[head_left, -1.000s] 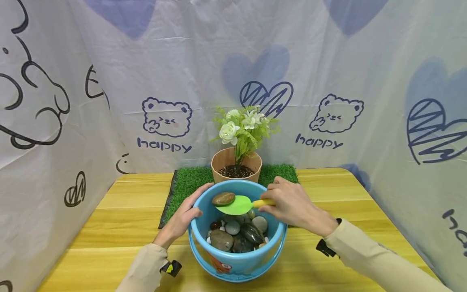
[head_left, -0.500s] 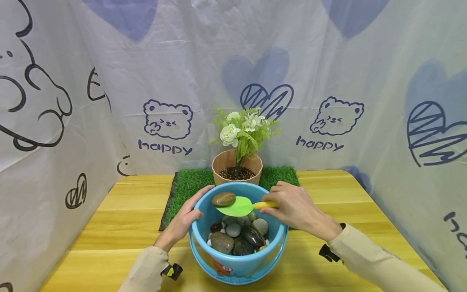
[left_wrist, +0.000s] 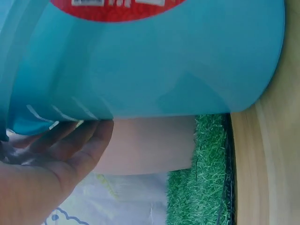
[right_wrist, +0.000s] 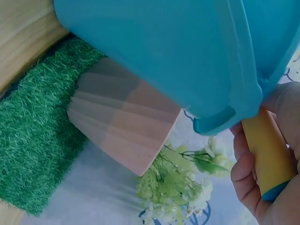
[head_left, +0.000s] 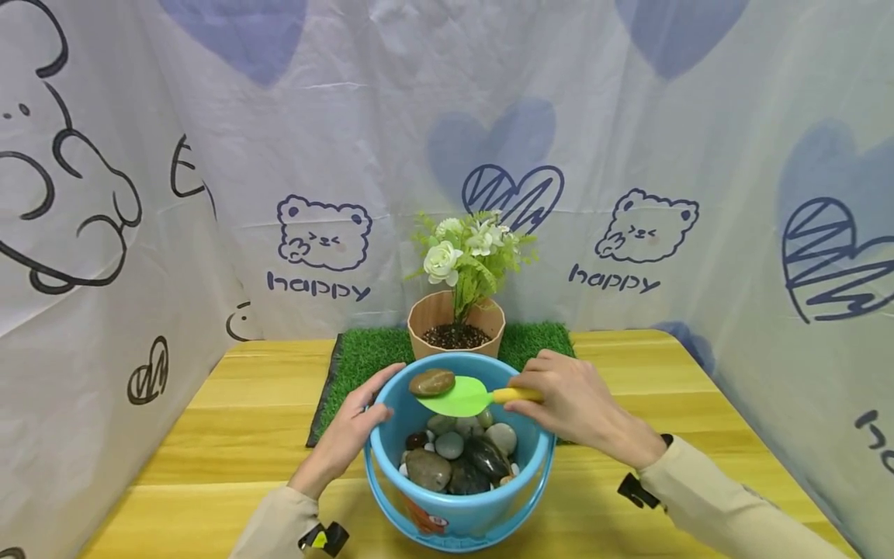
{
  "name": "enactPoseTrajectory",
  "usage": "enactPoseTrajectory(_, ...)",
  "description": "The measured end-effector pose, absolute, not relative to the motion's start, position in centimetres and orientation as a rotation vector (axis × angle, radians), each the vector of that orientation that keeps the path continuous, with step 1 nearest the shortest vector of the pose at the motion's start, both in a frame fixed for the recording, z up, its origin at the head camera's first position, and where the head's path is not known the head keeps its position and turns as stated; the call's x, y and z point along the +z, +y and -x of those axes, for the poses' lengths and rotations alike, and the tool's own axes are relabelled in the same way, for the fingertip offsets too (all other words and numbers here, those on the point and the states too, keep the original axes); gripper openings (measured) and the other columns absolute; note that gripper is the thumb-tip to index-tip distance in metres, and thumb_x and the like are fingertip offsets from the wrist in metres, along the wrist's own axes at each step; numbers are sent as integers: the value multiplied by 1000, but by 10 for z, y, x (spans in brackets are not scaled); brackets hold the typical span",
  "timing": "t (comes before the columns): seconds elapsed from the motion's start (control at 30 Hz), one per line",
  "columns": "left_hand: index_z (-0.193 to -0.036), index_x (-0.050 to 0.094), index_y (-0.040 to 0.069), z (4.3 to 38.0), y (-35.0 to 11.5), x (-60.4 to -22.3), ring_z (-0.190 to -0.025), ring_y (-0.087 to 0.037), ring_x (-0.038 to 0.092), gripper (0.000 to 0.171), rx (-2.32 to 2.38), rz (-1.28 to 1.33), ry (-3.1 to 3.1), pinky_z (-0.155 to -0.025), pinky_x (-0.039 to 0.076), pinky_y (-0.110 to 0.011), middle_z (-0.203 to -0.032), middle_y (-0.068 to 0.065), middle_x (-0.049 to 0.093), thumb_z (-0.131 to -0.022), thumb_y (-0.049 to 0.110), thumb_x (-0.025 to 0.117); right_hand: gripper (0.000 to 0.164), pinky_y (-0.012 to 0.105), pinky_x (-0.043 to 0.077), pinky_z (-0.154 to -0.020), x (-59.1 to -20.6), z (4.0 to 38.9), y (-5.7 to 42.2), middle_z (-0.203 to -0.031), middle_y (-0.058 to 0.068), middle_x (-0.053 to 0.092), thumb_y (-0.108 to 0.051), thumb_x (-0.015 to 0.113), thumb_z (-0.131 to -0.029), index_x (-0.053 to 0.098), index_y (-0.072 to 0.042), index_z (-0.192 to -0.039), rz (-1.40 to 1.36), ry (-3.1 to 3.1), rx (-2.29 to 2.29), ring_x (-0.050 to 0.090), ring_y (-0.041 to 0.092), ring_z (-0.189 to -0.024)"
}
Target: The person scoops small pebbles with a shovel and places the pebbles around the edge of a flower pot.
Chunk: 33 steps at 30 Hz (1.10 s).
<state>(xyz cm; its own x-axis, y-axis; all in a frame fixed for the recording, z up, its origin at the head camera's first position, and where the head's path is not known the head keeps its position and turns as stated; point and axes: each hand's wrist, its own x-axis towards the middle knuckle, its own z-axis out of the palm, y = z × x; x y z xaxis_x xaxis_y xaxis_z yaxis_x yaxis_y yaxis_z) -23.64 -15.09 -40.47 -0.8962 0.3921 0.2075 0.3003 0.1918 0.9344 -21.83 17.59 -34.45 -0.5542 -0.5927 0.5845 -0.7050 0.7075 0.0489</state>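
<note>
A blue bucket (head_left: pixel 452 497) stands upright on the table with several smooth stones (head_left: pixel 428 470) inside. My left hand (head_left: pixel 344 435) grips its left rim, thumb over the edge and fingers along the outer wall, as the left wrist view (left_wrist: pixel 70 154) also shows. With curled fingers, my right hand (head_left: pixel 569 392) holds the yellow handle (right_wrist: pixel 267 154) of a toy shovel at the bucket's right rim. The shovel's green blade (head_left: pixel 461 397) hangs above the stones, inside the opening. On the blade's left end rests a brown oval stone (head_left: pixel 431 382).
Right behind the bucket, a pinkish-tan flowerpot (head_left: pixel 426 330) with dark soil, white flowers (head_left: pixel 441 262) and green leaves stands on an artificial grass mat (head_left: pixel 335 388). Wooden tabletop (head_left: pixel 223 435) extends to both sides. Printed cloth hangs behind and at the sides.
The whole head view has shifted slightly, with everything a little lower in it. Both hands keep their hold, and the brown stone stays on the shovel's blade.
</note>
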Motion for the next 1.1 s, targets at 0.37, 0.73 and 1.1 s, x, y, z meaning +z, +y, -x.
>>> enactPoseTrajectory(0.37, -154, 32, 22, 228, -151, -406, -120, -43, 58, 66, 1731, -888, 2549, -81, 59, -37, -144, -22, 49, -91, 8, 47, 25, 18, 45, -57, -342, 222, 184, -81, -6, 70, -38, 80, -77, 79, -17, -91, -980, -2331, 266, 58, 8, -72)
enactPoseTrajectory(0.73, -152, 39, 19, 234, -148, -407, -121, -32, 60, 68, 1571, -1095, 2840, -85, 58, -41, -149, -10, 47, -86, 4, 45, 24, 20, 45, -58, -332, 227, 187, -81, -5, 70, -35, 81, -76, 80, -16, -92, -1013, -2297, 251, 57, 9, -72)
enactPoseTrajectory(1.1, -149, 42, 6, 236, -146, -409, -133, -30, 50, 69, 1534, -1218, 2885, -97, 51, -51, -151, -13, 44, -80, 2, 43, 25, 21, 45, -56, -319, 234, 193, -80, -3, 70, -35, 81, -77, 80, -15, -91, -949, -2342, 248, 57, 11, -71)
